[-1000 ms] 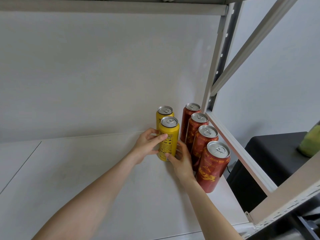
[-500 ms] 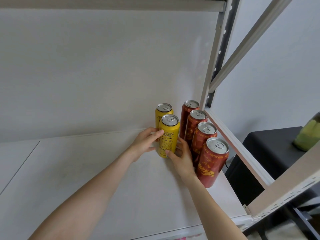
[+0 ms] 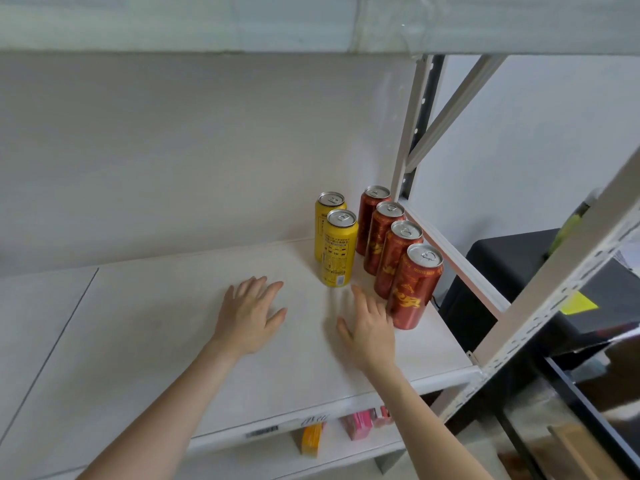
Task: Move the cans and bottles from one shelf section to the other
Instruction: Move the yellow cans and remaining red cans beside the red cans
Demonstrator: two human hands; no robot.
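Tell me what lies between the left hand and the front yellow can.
Nothing: in the head view, only bare white shelf board separates the open left hand from the front yellow can.

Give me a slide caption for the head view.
Both hands, left and right, open and empty beside two yellow cans and four red cans on the shelf.

Blurred fingers, half-hidden cans

The right hand (image 3: 369, 327) has motion-smeared fingers (image 3: 358, 299); beyond them, the rear yellow can (image 3: 327, 211) hides behind the front yellow can (image 3: 337, 249).
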